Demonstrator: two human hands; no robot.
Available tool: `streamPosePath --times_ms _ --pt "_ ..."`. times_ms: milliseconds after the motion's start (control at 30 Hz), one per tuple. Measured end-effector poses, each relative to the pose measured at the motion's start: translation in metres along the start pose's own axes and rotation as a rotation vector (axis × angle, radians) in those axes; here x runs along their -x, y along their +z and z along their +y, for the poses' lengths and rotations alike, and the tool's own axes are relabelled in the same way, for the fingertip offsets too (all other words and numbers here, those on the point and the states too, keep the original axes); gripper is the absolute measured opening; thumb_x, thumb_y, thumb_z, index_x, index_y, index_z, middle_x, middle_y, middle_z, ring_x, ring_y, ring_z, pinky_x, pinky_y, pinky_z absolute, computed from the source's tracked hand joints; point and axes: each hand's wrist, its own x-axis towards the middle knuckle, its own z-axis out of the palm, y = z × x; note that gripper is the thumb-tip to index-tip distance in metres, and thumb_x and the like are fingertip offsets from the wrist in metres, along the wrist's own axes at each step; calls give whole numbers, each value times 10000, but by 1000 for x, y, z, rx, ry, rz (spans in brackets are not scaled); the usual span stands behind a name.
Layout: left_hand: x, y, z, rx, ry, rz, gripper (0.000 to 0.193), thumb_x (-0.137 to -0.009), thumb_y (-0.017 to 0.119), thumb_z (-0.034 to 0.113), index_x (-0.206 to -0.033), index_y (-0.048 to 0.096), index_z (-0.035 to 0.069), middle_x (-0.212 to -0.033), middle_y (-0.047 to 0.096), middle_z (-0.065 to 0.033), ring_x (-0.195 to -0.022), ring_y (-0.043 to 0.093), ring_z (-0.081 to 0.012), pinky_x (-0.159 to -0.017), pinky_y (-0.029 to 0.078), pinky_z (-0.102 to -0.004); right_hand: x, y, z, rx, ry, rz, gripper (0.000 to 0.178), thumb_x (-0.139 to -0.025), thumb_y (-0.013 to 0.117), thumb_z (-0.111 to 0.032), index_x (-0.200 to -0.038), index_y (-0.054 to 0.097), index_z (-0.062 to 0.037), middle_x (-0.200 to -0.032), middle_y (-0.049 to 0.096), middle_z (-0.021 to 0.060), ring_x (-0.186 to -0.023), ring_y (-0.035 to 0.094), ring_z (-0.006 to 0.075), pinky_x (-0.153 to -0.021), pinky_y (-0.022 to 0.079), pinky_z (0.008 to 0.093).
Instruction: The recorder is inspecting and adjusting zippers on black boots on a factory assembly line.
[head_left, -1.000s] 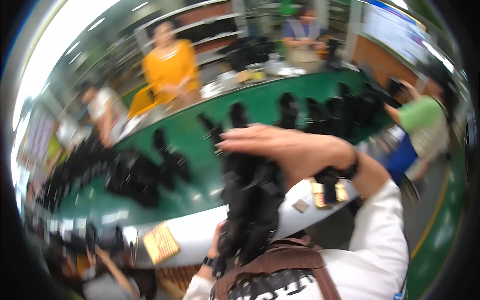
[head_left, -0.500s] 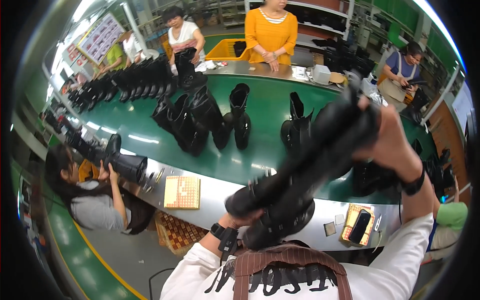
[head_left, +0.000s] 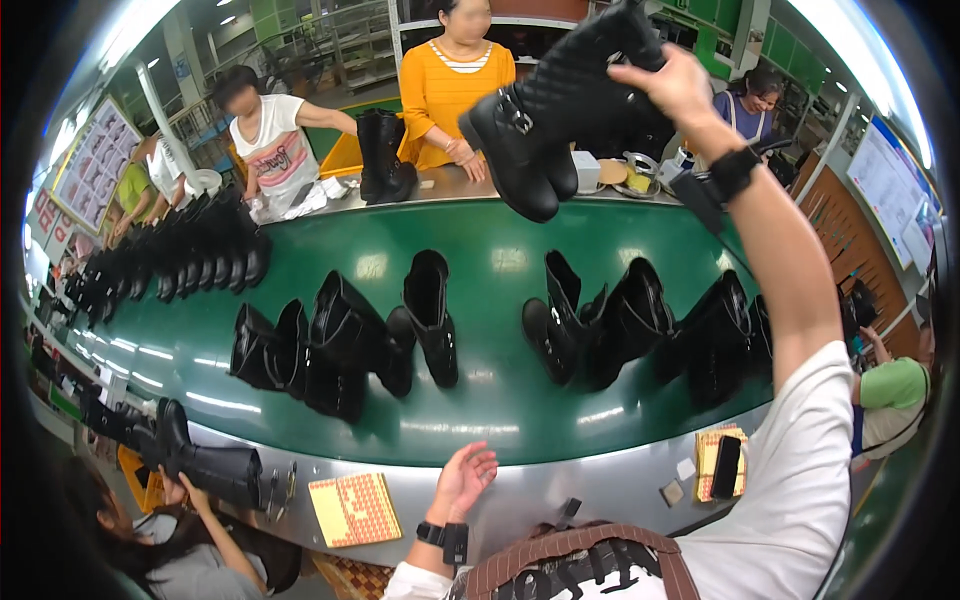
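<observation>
A pair of black boots (head_left: pixel 545 125) with quilted shafts and metal buckles is raised above the far side of the green table (head_left: pixel 500 420). The shafts are gripped by my right hand (head_left: pixel 675 92), arm stretched out, soles angled down and to the left. Over the metal near edge, my left hand (head_left: pixel 465 482) is empty, its fingers apart. Standing on the green surface between my hands are several more black boots, among them one upright boot (head_left: pixel 430 320) left of the middle and a cluster (head_left: pixel 630 320) to the right.
A long row of black boots (head_left: pixel 195 245) lines the far left. Beside my left hand lies a patterned stack of cards (head_left: pixel 355 510); a phone (head_left: pixel 727 467) rests on another at right. Across the table stand co-workers, one touching a boot (head_left: pixel 382 160). Another co-worker holds boots at lower left.
The pair of boots has gone from close to my chest up and away, over the far side. My left hand has let go of them and is now lower, over the near edge.
</observation>
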Motion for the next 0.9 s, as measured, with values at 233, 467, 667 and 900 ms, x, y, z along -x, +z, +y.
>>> streamPosePath --times_ms 233,467,667,900 --pt "-18 -31 23 138 25 228 324 -975 551 278 -1176 593 27 -991 662 -131 -890 633 -255 -812 526 -387 13 221 57 96 344 -141 770 -711 874 -322 -1351 501 -111 -1180 679 206 -1131 648 368 -957 516 456" --pt "-25 -13 76 -784 799 626 292 -876 702 91 -1156 622 69 -1186 607 -94 -1109 591 -231 -911 512 -354 93 378 200 296 0 -435 577 -931 414 -133 -1486 376 -287 -1114 695 222 -922 681 468 -829 544 551" --pt "-45 18 163 -1394 1138 787 820 -594 918 442 -1304 596 189 -1555 162 -321 -1432 208 -498 -1164 259 -536 51 445 294 320 -161 -374 703 -862 698 -212 -1490 398 -114 -1479 444 248 -1366 415 421 -1126 359 475" --pt "-93 54 148 -1416 1053 1045 910 -620 891 426 -1398 498 163 -1453 223 -387 -1356 270 -555 -1132 273 -599 28 329 274 117 -335 -281 545 -848 688 -58 -1362 509 -86 -1326 541 192 -1232 520 369 -1049 417 437"
